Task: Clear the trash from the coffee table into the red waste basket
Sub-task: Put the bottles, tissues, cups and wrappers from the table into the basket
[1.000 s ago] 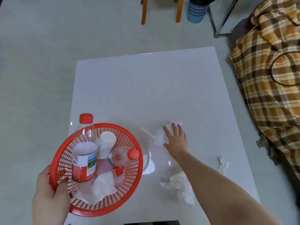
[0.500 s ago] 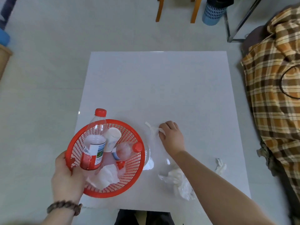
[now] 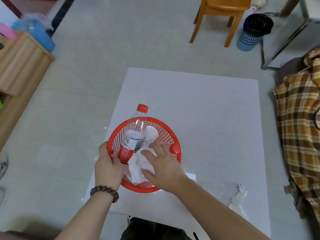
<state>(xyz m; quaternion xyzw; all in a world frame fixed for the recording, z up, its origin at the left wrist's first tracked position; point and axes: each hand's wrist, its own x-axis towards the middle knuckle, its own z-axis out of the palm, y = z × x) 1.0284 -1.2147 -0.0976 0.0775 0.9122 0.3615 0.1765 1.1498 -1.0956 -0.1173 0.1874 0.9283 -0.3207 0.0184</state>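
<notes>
1. Table: white, square, fills the middle of our view. Far half bare. Pale tiled floor all round it.
2. Plaid cloth: orange and brown, off the table's right edge, apart from it.
3. Chair: orange wood, on the floor beyond the table's far side. Blue bin with a black liner just right of it.
4. Basket: red mesh, round, over the table's near left part. We cannot tell if it rests on the top or is lifted.
5. Left hand: closed on the basket's near left rim, thumb inside, fingers wrapped outside. Bead bracelet on the wrist.
6. Right hand: over the basket's near right side, fingers spread and loosely open, palm down on the white tissue heaped inside. We cannot tell whether it grips anything.
7. Tall bottle: clear, red cap, red-and-white label, leaning in the basket with its neck over the far rim.
8. Cup: white, inside the basket, just right of the tall bottle.
9. Small bottle: mostly hidden by the right hand; only its red cap shows at the basket's right rim.
10. Loose tissue: crumpled, white, on the table near its right near edge, well apart from the basket.
</notes>
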